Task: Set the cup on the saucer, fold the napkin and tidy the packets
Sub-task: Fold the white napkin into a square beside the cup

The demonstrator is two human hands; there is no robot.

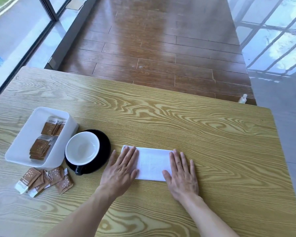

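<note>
Wood-grain counter (161,117) by a window wall. White napkin (152,164) lies folded into a flat rectangle near the front edge. Both hands are spread flat, palms down: left hand (120,170) presses its left end, right hand (182,175) its right end — fingers extended, gripping nothing.

Just left of the napkin, a black saucer (104,147) carries the cup (82,147), black outside, white inside, empty; handle points toward the person.

Further left, a white tray (24,139) holds two stacks of brown packets (41,147). More loose packets (44,180) lie scattered on the counter in front of the tray. White end-strips bear print — too small and blurred to read.
</note>
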